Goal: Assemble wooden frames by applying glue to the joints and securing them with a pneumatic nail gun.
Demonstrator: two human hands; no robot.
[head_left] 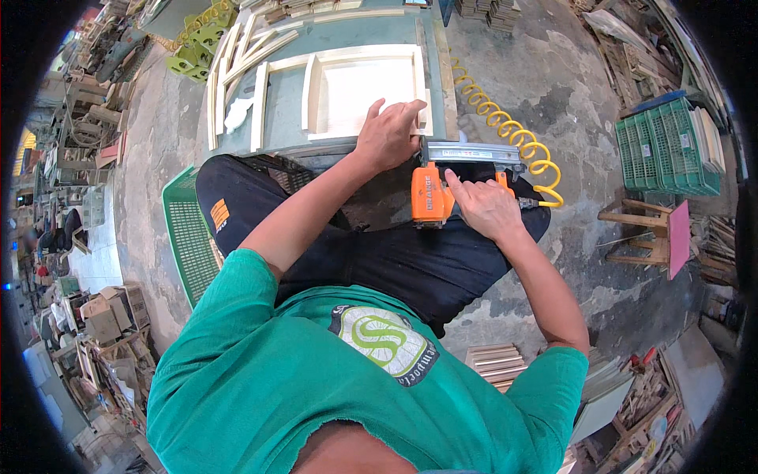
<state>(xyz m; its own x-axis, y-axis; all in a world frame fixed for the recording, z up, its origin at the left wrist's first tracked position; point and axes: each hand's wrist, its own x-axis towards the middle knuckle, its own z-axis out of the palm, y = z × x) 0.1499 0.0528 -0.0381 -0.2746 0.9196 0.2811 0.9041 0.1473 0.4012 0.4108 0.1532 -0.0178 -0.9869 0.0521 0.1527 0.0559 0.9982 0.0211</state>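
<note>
The left hand (388,134), half-curled, is at the wooden frame's (365,53) corner on the tabletop (332,33); its grip is unclear. The right hand (485,205) is wrapped around an orange nailer (429,194).

Green short-sleeved T-shirt (253,359); dark trousers (395,259), orange patch (219,214).

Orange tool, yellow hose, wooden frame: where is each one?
Orange tool (429,194): head view, on its orange casing.
Yellow hose (507,127): head view, on its coils.
Wooden frame (365,53): head view, on its far rail.
</note>
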